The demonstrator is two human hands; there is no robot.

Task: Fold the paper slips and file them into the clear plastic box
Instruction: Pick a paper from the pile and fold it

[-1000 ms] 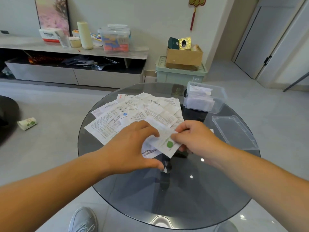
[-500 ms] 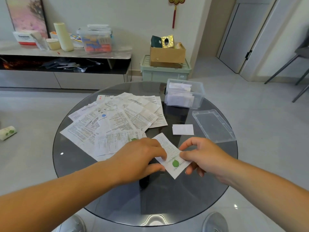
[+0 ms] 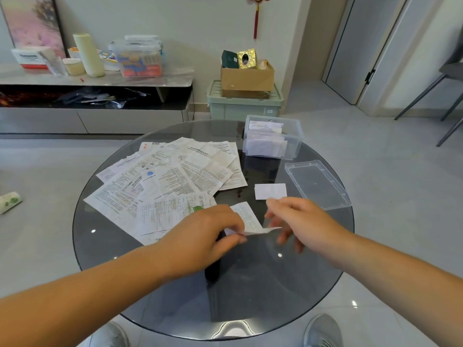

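On the round glass worktop (image 3: 250,284), the clear box (image 3: 295,144) stands lidless at the far edge, with filed slips (image 3: 265,144) upright inside. Its lid (image 3: 317,184) lies flat just beside it. My left grip (image 3: 208,234) pinches a printed slip (image 3: 246,219) at the front of the spread sheets (image 3: 170,181), hiding its near corner. My right grip (image 3: 305,224) is released, its fingers spread and blurred; whether they touch the slip's curled end I cannot tell. One folded slip (image 3: 270,191) lies apart, between box and hands. Beyond, a carton (image 3: 246,78) on a green crate (image 3: 240,108) holds green and gold packages, partly hidden.
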